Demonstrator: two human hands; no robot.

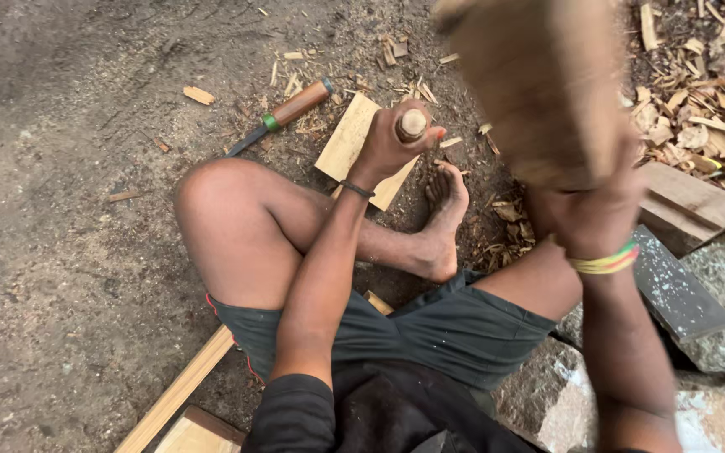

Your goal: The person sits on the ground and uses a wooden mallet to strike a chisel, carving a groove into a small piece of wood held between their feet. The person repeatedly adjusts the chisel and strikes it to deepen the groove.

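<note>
Up close to the camera, your right hand (593, 220) is wrapped tight around a big wooden mallet (539, 84) (blurred). Below it, a pale wooden board (347, 144) lies flat on the dirt by your foot. Your left hand (389, 144) is closed around a chisel handle (411, 124), whose round end pokes up above your fingers (430, 134), over the board.

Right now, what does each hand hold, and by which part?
Left hand grips a chisel handle near its top. Right hand holds a blurred wooden mallet at its lower end.
</note>
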